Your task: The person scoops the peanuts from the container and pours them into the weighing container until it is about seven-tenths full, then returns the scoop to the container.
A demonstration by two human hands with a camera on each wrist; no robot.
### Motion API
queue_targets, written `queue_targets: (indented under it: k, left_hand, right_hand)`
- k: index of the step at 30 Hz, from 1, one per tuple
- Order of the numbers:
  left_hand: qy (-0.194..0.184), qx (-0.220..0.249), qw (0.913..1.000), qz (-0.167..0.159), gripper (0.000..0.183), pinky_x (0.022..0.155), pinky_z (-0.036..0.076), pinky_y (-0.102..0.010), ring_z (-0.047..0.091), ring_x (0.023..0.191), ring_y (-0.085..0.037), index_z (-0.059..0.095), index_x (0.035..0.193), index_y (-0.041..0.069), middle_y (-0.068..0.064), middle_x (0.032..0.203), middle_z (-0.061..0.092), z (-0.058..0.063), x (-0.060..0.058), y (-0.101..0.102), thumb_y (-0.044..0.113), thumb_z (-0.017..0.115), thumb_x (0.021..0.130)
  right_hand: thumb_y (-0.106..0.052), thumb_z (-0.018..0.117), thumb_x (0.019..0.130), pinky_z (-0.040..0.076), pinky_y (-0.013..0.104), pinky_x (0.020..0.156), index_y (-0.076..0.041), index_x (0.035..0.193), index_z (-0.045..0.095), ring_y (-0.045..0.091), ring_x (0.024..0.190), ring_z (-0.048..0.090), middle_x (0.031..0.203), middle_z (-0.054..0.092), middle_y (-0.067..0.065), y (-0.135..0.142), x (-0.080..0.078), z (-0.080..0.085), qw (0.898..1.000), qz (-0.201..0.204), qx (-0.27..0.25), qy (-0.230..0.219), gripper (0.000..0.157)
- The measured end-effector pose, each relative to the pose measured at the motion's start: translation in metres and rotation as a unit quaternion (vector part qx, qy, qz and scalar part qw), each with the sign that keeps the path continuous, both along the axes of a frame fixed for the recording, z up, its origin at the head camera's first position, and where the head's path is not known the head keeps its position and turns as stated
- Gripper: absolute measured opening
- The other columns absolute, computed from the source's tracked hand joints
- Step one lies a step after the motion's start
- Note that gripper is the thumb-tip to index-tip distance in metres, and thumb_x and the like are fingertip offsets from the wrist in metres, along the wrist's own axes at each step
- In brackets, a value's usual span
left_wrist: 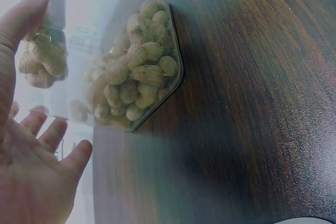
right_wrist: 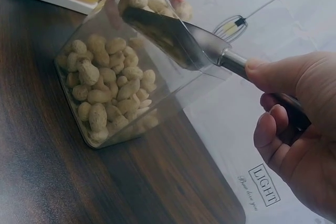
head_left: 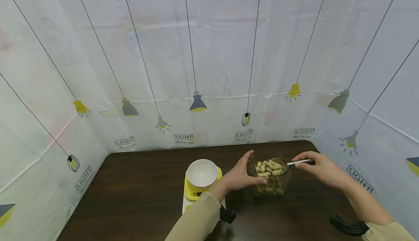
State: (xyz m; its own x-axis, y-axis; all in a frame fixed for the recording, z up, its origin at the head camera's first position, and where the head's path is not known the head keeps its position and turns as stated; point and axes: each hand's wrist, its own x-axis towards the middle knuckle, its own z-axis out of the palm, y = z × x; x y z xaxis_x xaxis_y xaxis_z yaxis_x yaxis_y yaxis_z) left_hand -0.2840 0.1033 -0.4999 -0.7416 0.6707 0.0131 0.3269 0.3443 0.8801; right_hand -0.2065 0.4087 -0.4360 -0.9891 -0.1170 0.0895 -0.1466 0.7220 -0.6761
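A clear plastic container [head_left: 286, 183] stands on the dark table, its lower part holding unshelled peanuts [right_wrist: 107, 85]. My left hand [head_left: 238, 177] holds it near the top from the left, thumb against the near wall and the other fingers spread along the left side. In my right hand [head_left: 322, 168] is the handle of a metal scoop [right_wrist: 207, 45], thumb on top and fingers curled beneath. The scoop's bowl lies across the container's rim, loaded with peanuts [head_left: 269, 167], well above those at the bottom.
Left of the container, a white bowl [head_left: 202, 173] sits on a yellow and white kitchen scale [head_left: 189, 192], partly hidden by my left forearm. The dark wood table [head_left: 140, 186] ends at a white curtain [head_left: 216, 62] printed with lamps.
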Motion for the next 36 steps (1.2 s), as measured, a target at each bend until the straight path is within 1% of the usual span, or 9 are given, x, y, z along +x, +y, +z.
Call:
queue_targets:
  k: [9,12,16,19,22,26,29,33,36]
  left_hand:
    - [-0.002,0.000,1.0000,-0.001,0.107,0.111,0.038,-0.047,0.031,0.147,-0.015,0.009,0.164,0.036,0.005,0.164,0.025,0.001,0.001,0.001,0.052,0.080,0.086]
    - [-0.006,-0.004,1.0000,0.001,0.107,0.110,0.040,-0.049,0.031,0.149,-0.019,0.009,0.164,0.039,0.007,0.164,0.024,0.002,0.002,0.001,0.052,0.080,0.086]
    - [-0.010,-0.005,0.9999,0.003,0.106,0.110,0.039,-0.049,0.031,0.148,-0.017,0.009,0.164,0.039,0.008,0.164,0.024,0.004,0.004,0.002,0.050,0.080,0.086]
    - [-0.011,-0.006,0.9999,0.005,0.106,0.111,0.038,-0.049,0.031,0.147,-0.014,0.009,0.164,0.039,0.007,0.164,0.025,0.006,0.004,0.001,0.050,0.080,0.086]
    - [-0.013,-0.004,0.9999,0.004,0.107,0.111,0.038,-0.049,0.031,0.147,-0.016,0.009,0.164,0.038,0.005,0.164,0.025,0.007,0.004,0.000,0.051,0.080,0.086]
    - [-0.012,-0.006,0.9999,0.004,0.107,0.110,0.039,-0.050,0.031,0.149,-0.020,0.008,0.164,0.039,0.005,0.165,0.024,0.007,0.004,-0.001,0.051,0.080,0.086]
    - [-0.011,-0.007,0.9999,0.006,0.107,0.110,0.039,-0.050,0.030,0.149,-0.019,0.008,0.163,0.041,0.005,0.166,0.023,0.005,0.003,-0.002,0.050,0.081,0.086]
    - [-0.014,-0.004,0.9999,0.005,0.107,0.110,0.039,-0.051,0.030,0.149,-0.018,0.007,0.163,0.042,0.007,0.166,0.022,0.003,0.003,-0.002,0.049,0.081,0.086]
    - [-0.016,-0.002,0.9999,0.002,0.107,0.110,0.038,-0.051,0.030,0.149,-0.019,0.007,0.163,0.043,0.006,0.166,0.021,0.003,0.003,-0.001,0.049,0.081,0.086]
  right_hand:
    - [-0.032,0.066,0.102,0.047,0.033,0.068,-0.010,0.121,0.070,0.020,0.088,0.055,0.118,0.063,0.011,0.002,0.001,0.003,1.000,-0.006,0.002,0.004,0.030]
    - [-0.034,0.066,0.102,0.044,0.033,0.064,-0.010,0.123,0.069,0.020,0.083,0.052,0.114,0.061,0.011,0.004,0.002,0.005,1.000,-0.011,-0.002,0.004,0.031]
    - [-0.033,0.065,0.103,0.042,0.033,0.061,-0.008,0.125,0.068,0.020,0.077,0.050,0.108,0.059,0.011,0.009,0.004,0.011,1.000,-0.013,-0.010,0.004,0.033]
    - [-0.033,0.063,0.104,0.043,0.033,0.063,-0.008,0.126,0.068,0.020,0.080,0.052,0.109,0.061,0.010,0.013,0.005,0.014,1.000,-0.010,-0.009,0.005,0.034]
    - [-0.035,0.063,0.104,0.043,0.033,0.064,-0.010,0.126,0.068,0.019,0.081,0.052,0.109,0.061,0.010,0.017,0.007,0.014,1.000,-0.015,-0.005,0.006,0.035]
    - [-0.035,0.064,0.103,0.044,0.032,0.065,-0.010,0.126,0.069,0.018,0.082,0.052,0.110,0.064,0.010,0.020,0.009,0.009,1.000,-0.024,-0.013,0.011,0.034]
    - [-0.035,0.064,0.104,0.048,0.033,0.069,-0.008,0.128,0.068,0.016,0.089,0.057,0.117,0.065,0.012,0.023,0.010,0.003,0.999,-0.029,-0.029,0.007,0.037]
    - [-0.038,0.061,0.104,0.051,0.039,0.076,-0.007,0.133,0.065,0.017,0.103,0.060,0.128,0.062,0.018,0.026,0.011,-0.006,0.998,-0.039,-0.048,-0.010,0.042]
    - [-0.039,0.061,0.105,0.052,0.042,0.078,-0.007,0.135,0.063,0.017,0.105,0.060,0.133,0.060,0.021,0.028,0.012,-0.010,0.997,-0.046,-0.061,-0.017,0.045]
